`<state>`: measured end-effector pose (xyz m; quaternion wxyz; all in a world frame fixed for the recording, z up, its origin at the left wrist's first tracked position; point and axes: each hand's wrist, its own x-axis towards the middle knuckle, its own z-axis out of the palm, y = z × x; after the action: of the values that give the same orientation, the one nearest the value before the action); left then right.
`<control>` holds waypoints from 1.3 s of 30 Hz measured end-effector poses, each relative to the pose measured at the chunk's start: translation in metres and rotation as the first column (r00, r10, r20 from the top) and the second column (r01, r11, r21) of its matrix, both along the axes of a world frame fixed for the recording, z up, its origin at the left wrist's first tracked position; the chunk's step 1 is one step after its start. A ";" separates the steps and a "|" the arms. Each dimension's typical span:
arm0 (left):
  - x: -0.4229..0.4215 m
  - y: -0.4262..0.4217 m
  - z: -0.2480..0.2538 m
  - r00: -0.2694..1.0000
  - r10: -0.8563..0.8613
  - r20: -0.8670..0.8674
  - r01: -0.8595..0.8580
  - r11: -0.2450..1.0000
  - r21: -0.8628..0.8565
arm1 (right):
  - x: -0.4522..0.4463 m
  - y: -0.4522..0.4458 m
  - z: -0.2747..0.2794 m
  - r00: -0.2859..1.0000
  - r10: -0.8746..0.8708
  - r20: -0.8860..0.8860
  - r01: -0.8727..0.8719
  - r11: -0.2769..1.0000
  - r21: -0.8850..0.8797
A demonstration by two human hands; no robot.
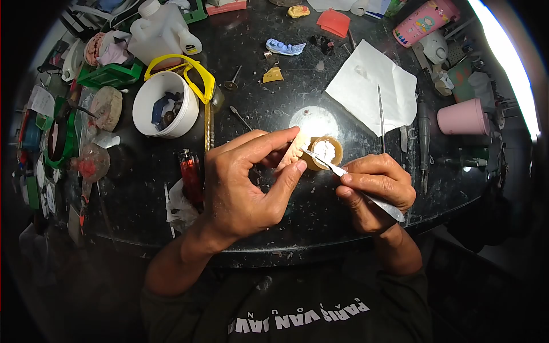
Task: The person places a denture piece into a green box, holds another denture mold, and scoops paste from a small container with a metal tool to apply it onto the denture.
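The left hand's grip (243, 183) clamps a pale pinkish piece (293, 152) with tooth-like bumps just left of the tan cup (338, 151) — the hand partly hides it. The right hand's grip (380, 188) clamps a metal spatula (388, 208). Left of the cup lies a red lighter (190, 174); beyond the cup, white paper (366, 88), then a blue mould (285, 47).

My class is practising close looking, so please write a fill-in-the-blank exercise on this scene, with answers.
The ____ hand holds the metal tool.
The lighter near the other hand is coloured ____.
The material in the brown pot is coloured ____.
The table under the paper is coloured ____.

Missing words: right; red; white; black.
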<state>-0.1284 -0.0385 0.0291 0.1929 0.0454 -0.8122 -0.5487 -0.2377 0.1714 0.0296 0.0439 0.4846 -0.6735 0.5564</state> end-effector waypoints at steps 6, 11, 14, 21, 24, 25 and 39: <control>0.000 0.000 0.001 1.000 0.008 -0.014 -0.008 1.000 -0.011 | -0.001 0.002 -0.001 1.000 0.004 -0.006 -0.004 1.000 -0.013; -0.001 0.000 0.000 0.999 0.019 -0.035 -0.020 1.000 -0.016 | 0.000 0.002 0.002 1.000 -0.020 -0.011 0.020 1.000 0.002; -0.002 0.001 0.000 0.999 0.024 -0.036 -0.025 1.000 -0.010 | 0.000 0.002 0.001 1.000 -0.021 -0.015 0.021 1.000 0.005; -0.001 0.000 0.002 0.999 0.023 -0.025 -0.023 1.000 -0.005 | 0.000 0.002 0.002 1.000 -0.006 -0.027 0.006 1.000 0.014; -0.001 0.000 0.001 1.000 0.018 -0.024 -0.018 1.000 -0.005 | 0.001 0.002 0.001 1.000 -0.011 -0.019 0.011 1.000 0.003; 0.000 0.000 0.001 1.000 0.017 -0.025 -0.017 1.000 -0.007 | 0.001 0.002 0.001 1.000 -0.010 -0.009 0.010 1.000 -0.003; 0.000 0.000 0.002 1.000 0.015 -0.019 -0.015 1.000 -0.003 | 0.001 0.003 -0.001 1.000 0.008 -0.011 -0.008 1.000 -0.022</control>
<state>-0.1286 -0.0384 0.0312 0.2048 0.0458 -0.8110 -0.5462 -0.2369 0.1744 0.0288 0.0504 0.4897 -0.6653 0.5613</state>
